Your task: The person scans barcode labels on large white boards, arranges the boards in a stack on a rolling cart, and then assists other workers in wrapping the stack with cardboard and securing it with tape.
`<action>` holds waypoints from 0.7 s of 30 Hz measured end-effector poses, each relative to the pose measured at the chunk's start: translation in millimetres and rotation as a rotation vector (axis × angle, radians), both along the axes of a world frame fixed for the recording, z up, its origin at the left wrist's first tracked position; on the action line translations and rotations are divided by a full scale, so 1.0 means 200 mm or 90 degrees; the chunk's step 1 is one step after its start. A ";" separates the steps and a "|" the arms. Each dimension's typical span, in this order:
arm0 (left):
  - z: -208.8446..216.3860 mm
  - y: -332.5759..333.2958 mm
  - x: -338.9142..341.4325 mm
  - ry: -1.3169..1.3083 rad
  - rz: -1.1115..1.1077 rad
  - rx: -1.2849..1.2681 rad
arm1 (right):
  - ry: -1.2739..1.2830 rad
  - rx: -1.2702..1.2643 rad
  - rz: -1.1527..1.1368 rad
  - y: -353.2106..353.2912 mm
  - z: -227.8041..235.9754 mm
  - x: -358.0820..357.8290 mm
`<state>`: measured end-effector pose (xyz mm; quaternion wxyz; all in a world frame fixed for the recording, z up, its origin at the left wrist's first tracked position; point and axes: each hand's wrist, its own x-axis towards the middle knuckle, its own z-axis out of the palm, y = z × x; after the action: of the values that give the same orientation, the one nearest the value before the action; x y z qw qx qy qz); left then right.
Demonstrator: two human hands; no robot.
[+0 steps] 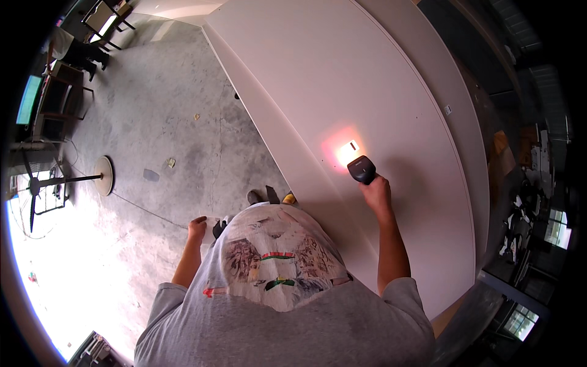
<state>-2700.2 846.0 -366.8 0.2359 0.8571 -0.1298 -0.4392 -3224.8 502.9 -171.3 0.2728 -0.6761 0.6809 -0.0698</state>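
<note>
Seemingly, a pale sheet (pixel 211 227) is pinched by the fingers of the left hand (pixel 197 229), kept away from the panel (pixel 306 73). In the right hand (pixel 377 194), fingers curled around its handle, a black scanner (pixel 362 169) is aimed at a label (pixel 353 146) on the panel (presumably so its light falls there). Past the panel's left edge, moving room is offered by concrete floor (pixel 183 116), up to a round-based stand (pixel 106 175).

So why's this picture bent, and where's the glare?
In the head view, the fisheye lens curves the pale panel along its right side and leaves black corners; glare washes out the floor at lower left; a pinkish glow flares before the black scanner; a soft shadow lies right of the right hand.
</note>
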 end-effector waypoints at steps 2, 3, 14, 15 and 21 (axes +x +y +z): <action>0.00 0.00 0.00 0.001 0.001 -0.005 | -0.005 -0.005 -0.001 0.00 0.00 0.00; 0.00 0.00 0.00 -0.002 -0.002 -0.006 | -0.009 -0.008 0.000 0.00 0.01 0.01; -0.01 -0.01 0.00 -0.021 -0.013 0.001 | 0.001 0.000 -0.009 0.00 -0.01 0.00; -0.04 0.01 0.01 -0.010 -0.005 -0.008 | 0.003 0.002 -0.012 0.00 -0.01 0.00; -0.12 0.06 0.05 0.000 0.001 -0.023 | 0.004 0.001 -0.021 0.01 0.02 0.02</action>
<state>-2691.2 857.0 -391.5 0.2517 0.8528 -0.1372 -0.4366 -3220.7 504.2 -167.3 0.2700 -0.6647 0.6929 -0.0715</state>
